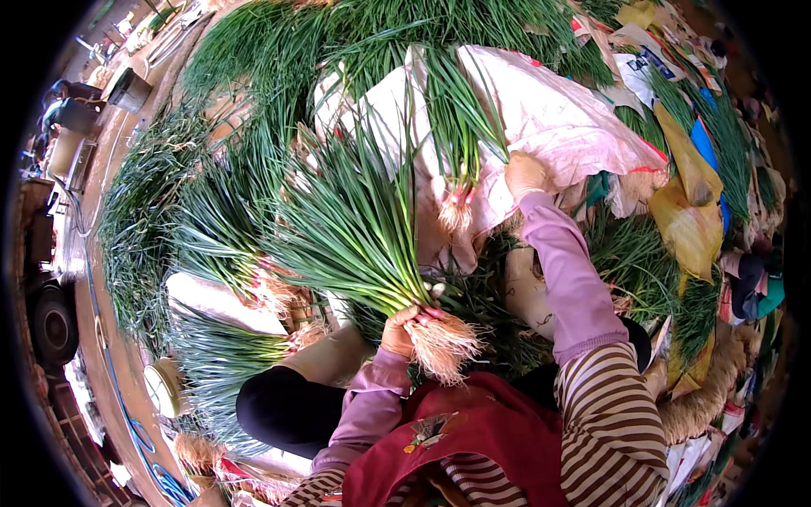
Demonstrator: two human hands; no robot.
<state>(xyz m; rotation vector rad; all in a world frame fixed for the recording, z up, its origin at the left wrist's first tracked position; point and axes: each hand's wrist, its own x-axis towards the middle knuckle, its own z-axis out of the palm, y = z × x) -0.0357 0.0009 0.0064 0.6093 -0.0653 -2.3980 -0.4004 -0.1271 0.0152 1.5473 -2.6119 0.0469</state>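
Observation:
My left hand (400,332) is closed around the base of a big bunch of green onions (359,228). Its leaves fan up and to the left, while the pale roots hang toward my lap. Farther out to the right, my right hand (525,175) has its fingers curled in over a white sack (549,118). Green onion leaves run from its fingertips up to the left; the part within the fingers is hidden. Just left of that hand, a smaller bunch of green onions (456,127) lies on the sack with its roots toward me.
Bunches with roots (274,283) lie to my left, and a heap of green onions (380,25) spreads along the far side. Yellow plastic sheeting (688,215) lies at the right. A lidded bucket (165,389), a blue hose (139,431) and a person (72,101) are at the left.

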